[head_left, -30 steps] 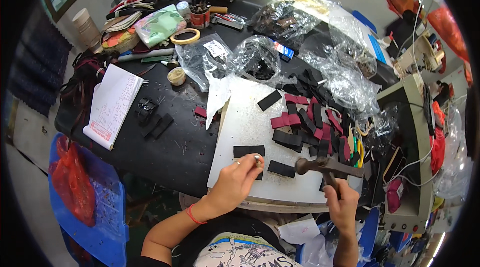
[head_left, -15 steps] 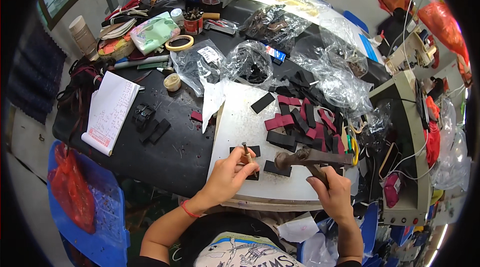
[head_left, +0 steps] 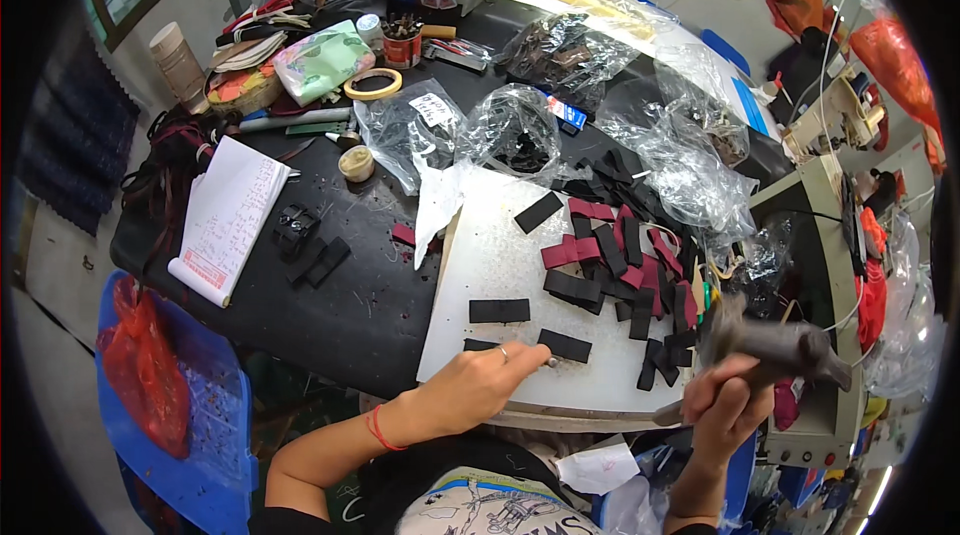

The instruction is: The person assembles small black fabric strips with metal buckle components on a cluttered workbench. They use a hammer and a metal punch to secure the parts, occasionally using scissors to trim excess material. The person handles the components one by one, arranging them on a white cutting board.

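Observation:
My left hand (head_left: 478, 387) is closed on a slim punch (head_left: 552, 362); only its small end shows past the fingertips, the rest being hidden by the fingers. That end is close to a black fabric strip (head_left: 565, 345) on the white board (head_left: 470, 255). Another black strip (head_left: 500, 311) lies beyond the hand, and a third strip (head_left: 480, 345) is partly covered by it. At the right, my right hand (head_left: 728, 403) grips the handle of a hammer (head_left: 775, 347), whose dark head is blurred and held up past the board's right edge.
Black and maroon strips (head_left: 600, 265) are heaped on the board's right half. Clear plastic bags (head_left: 670, 175) lie behind. On the left are a notebook (head_left: 228, 215), a small jar (head_left: 356, 164) and a tape roll (head_left: 373, 84). A blue chair (head_left: 220, 415) stands beside the table.
My right hand has swung the hammer right, away from the board's middle. The left hand has turned over, tipping the upright punch down toward the right-hand strip. The view has shifted slightly.

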The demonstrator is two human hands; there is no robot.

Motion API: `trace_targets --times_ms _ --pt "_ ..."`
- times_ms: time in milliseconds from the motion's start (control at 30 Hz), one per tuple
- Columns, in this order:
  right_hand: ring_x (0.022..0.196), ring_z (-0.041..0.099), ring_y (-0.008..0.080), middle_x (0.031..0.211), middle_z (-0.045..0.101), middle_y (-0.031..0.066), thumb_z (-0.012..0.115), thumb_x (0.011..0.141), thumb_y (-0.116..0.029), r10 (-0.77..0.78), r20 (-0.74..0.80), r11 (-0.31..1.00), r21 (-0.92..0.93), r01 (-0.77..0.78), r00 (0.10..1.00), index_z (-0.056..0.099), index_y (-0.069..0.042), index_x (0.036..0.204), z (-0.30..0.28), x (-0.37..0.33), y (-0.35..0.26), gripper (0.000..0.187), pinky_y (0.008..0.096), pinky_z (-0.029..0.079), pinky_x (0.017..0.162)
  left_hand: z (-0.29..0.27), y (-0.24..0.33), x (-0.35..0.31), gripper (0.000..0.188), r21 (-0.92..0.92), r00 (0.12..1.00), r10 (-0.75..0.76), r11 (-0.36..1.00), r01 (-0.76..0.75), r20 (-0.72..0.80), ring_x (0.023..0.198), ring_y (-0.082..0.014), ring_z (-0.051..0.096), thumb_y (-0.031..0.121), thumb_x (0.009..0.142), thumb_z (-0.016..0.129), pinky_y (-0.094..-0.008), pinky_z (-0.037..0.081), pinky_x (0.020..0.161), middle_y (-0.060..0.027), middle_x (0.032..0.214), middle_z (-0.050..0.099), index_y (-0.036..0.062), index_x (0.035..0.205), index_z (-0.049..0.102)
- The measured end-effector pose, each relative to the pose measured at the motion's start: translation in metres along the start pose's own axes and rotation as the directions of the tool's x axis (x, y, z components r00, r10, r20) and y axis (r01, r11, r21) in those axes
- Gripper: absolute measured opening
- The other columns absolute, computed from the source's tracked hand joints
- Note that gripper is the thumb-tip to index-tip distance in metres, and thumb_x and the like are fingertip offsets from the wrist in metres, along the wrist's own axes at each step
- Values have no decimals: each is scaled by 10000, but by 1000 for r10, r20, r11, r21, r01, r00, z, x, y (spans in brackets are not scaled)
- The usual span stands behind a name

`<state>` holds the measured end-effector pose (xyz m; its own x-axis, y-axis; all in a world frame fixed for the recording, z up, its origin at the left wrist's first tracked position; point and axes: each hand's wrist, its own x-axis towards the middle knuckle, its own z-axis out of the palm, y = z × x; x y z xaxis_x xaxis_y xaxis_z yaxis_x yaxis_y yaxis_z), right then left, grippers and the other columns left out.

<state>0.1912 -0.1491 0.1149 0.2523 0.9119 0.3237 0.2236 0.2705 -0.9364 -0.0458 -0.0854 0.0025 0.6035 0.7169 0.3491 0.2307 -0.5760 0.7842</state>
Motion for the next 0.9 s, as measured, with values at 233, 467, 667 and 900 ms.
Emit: trace_targets --times_ms 233,467,667,900 --pt "579 607 290 695 632 124 758 768 -159 256 395 635 -757 155 882 660 -34 884 20 29 4 197 348 468 548 -11 -8 18 194 -555 842 -540 702 447 -5 889 -179 668 31 955 498 -294 575 756 -122 934 634 -25 1139 472" --pt "499 565 259 610 564 93 736 800 -277 168 594 649 -667 366 786 565 -49 802 29 7 39 285 360 418 445 -42 -13 -9 298 -653 772 -528 730 201 -354 968 -208 644 33 951 528 -324 554 833 -129 1013 627 1 1235 445" --pt "475 543 257 586 521 69 690 835 -307 173 703 620 -622 479 690 453 -62 748 49 9 40 352 368 389 399 -34 -11 -24 287 -697 793 -592 630 343 -146 980 -212 644 24 944 527 -328 554 844 -130 1007 634 -26 1221 471" --pt "474 538 269 591 521 76 677 846 -296 218 706 638 -626 449 674 436 -59 739 50 11 43 354 378 385 395 -38 -14 -22 217 -580 814 -564 713 394 -140 932 -174 652 15 938 531 -311 557 825 -127 957 662 -35 1149 522"
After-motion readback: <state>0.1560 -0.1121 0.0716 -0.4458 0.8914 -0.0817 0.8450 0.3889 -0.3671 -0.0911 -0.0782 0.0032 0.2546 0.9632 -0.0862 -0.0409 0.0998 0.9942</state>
